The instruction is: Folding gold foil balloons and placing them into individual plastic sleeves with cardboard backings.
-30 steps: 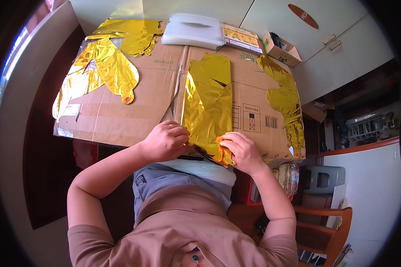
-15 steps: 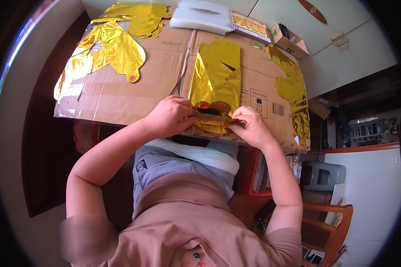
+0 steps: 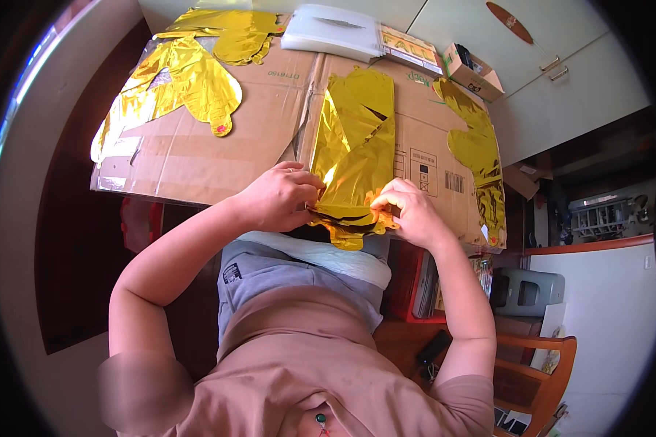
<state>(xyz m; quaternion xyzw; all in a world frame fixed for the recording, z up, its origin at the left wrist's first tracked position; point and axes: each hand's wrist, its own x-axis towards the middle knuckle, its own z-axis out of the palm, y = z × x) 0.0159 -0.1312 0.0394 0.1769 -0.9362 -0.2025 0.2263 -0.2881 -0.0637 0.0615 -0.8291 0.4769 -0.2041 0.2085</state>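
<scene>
A flat, shiny gold foil balloon point(image 3: 357, 138) lies lengthwise on the cardboard-covered table in front of me. Its near end bends over the table's front edge, with a tabbed strip hanging down. My left hand point(image 3: 280, 197) pinches the left side of that near end, fingers closed. On the opposite side my right hand point(image 3: 408, 210) grips the foil between thumb and fingers. Between the two hands the foil is creased in a dark fold.
More flat gold foil balloons lie at the left point(image 3: 189, 84), back left point(image 3: 240, 36) and right point(image 3: 474, 138) of the cardboard point(image 3: 219, 160). Along the back are a stack of clear plastic bags point(image 3: 332, 33) and a small open carton point(image 3: 474, 73). A wooden chair point(image 3: 554, 379) stands at my right.
The near end of the foil has come toward me and now hangs past the table edge. Its red spots no longer show. Both hands keep their hold, nearly in the same place.
</scene>
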